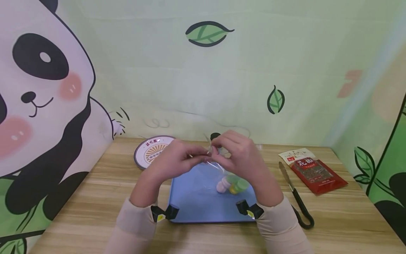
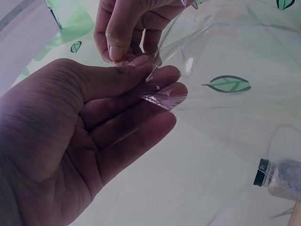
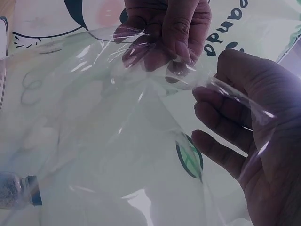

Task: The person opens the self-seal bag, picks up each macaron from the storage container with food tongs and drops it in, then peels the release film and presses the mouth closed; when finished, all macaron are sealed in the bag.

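Both hands hold a clear plastic bag (image 1: 215, 166) above a blue tray (image 1: 190, 208). In the left wrist view, the thumb and forefinger of my left hand (image 1: 172, 160) pinch the gathered film, the other fingers spread below. My right hand (image 1: 239, 153) grips the film close beside it, thumb against fingertips. The film (image 3: 136, 200) hangs down in wide, shiny folds in the right wrist view. Low in the head view, pale pink round pieces (image 1: 223, 185) and green and yellow ones (image 1: 238, 187) show over the tray; whether they lie inside the bag I cannot tell.
A patterned plate (image 1: 139, 155) stands behind the left hand. Beyond the hands is a small jar (image 2: 284, 179) with a dark cap. Black-handled tongs (image 1: 298, 201) and a red spice packet (image 1: 317, 174) lie at the right. A printed cloth backdrop (image 1: 158, 70) rises behind the table.
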{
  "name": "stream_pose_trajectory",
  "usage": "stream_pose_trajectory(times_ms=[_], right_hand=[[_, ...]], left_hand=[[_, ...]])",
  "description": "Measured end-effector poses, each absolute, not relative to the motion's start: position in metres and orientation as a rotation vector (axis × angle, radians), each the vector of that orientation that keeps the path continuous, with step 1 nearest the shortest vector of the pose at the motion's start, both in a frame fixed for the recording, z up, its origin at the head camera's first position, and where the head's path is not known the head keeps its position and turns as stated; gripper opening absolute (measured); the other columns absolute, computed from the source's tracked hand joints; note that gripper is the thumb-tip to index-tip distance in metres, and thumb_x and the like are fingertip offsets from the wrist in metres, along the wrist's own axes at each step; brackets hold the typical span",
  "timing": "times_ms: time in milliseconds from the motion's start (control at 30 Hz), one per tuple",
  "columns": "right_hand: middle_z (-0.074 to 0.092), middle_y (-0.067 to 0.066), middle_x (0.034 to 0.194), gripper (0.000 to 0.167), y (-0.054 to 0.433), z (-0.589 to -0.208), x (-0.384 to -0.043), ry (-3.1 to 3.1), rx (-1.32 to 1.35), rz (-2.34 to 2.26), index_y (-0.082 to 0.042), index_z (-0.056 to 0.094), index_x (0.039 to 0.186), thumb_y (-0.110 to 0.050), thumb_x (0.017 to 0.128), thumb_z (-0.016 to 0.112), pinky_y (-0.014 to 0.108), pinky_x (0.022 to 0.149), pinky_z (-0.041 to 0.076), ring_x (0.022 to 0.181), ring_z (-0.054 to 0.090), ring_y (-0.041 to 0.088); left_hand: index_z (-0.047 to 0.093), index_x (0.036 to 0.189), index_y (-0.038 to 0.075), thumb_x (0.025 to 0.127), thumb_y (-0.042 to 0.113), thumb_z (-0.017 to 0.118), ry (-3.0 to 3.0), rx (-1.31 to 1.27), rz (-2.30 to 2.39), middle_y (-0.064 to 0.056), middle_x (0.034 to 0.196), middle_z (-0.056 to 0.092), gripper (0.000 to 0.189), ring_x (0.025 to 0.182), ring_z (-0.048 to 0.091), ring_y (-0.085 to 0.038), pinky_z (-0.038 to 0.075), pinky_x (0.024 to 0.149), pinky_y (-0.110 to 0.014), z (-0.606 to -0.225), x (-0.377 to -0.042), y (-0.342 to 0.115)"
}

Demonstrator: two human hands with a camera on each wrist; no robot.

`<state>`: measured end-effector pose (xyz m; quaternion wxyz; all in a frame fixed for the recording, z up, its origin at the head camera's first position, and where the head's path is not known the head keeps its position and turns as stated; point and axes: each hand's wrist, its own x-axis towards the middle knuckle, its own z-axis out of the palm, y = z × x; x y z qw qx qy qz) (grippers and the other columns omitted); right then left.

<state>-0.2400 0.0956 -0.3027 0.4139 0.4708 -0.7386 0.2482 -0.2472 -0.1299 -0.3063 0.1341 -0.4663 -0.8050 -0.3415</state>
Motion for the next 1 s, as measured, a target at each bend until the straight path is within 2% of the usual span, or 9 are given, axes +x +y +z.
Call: stream_pose_trajectory(times_ms=[133, 333, 467, 567, 833, 933, 1000], right_hand=[[0.068, 0.002, 0.08, 0.004, 0.095, -0.302, -0.24, -1.853, 1.175, 0.633, -0.007, 0.069, 0.086, -0.005, 0.088, 0.066, 0.028, 0.066, 0.056, 0.074, 0.064, 0.014], [0.068, 0.002, 0.079, 0.005, 0.093, -0.302, -0.24, -1.836, 1.139, 0.642, -0.007, 0.069, 0.085, -0.003, 0.086, 0.066, 0.028, 0.067, 0.057, 0.075, 0.065, 0.014], [0.067, 0.004, 0.079, 0.005, 0.094, -0.303, -0.241, -1.83, 1.078, 0.644, -0.005, 0.067, 0.084, -0.001, 0.083, 0.066, 0.029, 0.067, 0.057, 0.075, 0.064, 0.016], [0.068, 0.005, 0.079, 0.006, 0.101, -0.302, -0.244, -1.811, 0.987, 0.662, -0.004, 0.067, 0.085, 0.0, 0.082, 0.064, 0.032, 0.066, 0.057, 0.074, 0.064, 0.018], [0.071, 0.008, 0.082, 0.01, 0.137, -0.295, -0.25, -1.809, 0.794, 0.705, -0.002, 0.07, 0.089, -0.006, 0.086, 0.061, 0.039, 0.065, 0.057, 0.073, 0.067, 0.021], [0.072, 0.008, 0.083, 0.009, 0.152, -0.298, -0.255, -1.858, 0.723, 0.761, -0.002, 0.071, 0.09, -0.006, 0.087, 0.064, 0.034, 0.068, 0.056, 0.073, 0.068, 0.02], [0.073, 0.007, 0.083, 0.007, 0.164, -0.304, -0.262, -1.904, 0.662, 0.819, -0.002, 0.072, 0.089, -0.005, 0.088, 0.066, 0.027, 0.07, 0.055, 0.072, 0.068, 0.019]], left_hand=[[0.079, 0.099, 0.018, 0.093, 0.015, 0.074, -2.33, -1.34, -0.984, 0.012, 0.084, 0.072, 0.008, 0.066, 0.06, -0.001, 0.052, 0.06, -0.022, -0.305, -0.247, -0.131], [0.079, 0.101, 0.014, 0.092, 0.013, 0.074, -2.349, -1.321, -1.029, 0.01, 0.089, 0.075, 0.01, 0.071, 0.067, -0.003, 0.055, 0.063, -0.022, -0.305, -0.245, -0.131], [0.079, 0.1, 0.012, 0.093, 0.011, 0.073, -2.361, -1.291, -1.016, 0.01, 0.089, 0.075, 0.01, 0.071, 0.067, -0.001, 0.055, 0.062, -0.022, -0.305, -0.245, -0.133], [0.08, 0.099, 0.014, 0.091, 0.011, 0.075, -2.353, -1.238, -1.011, 0.01, 0.086, 0.075, 0.009, 0.066, 0.064, 0.001, 0.053, 0.057, -0.023, -0.305, -0.246, -0.136], [0.08, 0.095, 0.016, 0.091, 0.014, 0.076, -2.265, -1.13, -1.209, 0.011, 0.085, 0.076, 0.006, 0.073, 0.07, -0.002, 0.052, 0.054, -0.026, -0.304, -0.248, -0.147], [0.08, 0.096, 0.017, 0.091, 0.016, 0.076, -2.219, -1.087, -1.235, 0.01, 0.087, 0.076, 0.006, 0.076, 0.072, -0.004, 0.055, 0.061, -0.025, -0.302, -0.248, -0.153], [0.08, 0.096, 0.016, 0.091, 0.015, 0.077, -2.192, -1.042, -1.238, 0.009, 0.088, 0.077, 0.006, 0.077, 0.072, -0.005, 0.057, 0.066, -0.024, -0.3, -0.248, -0.159]])
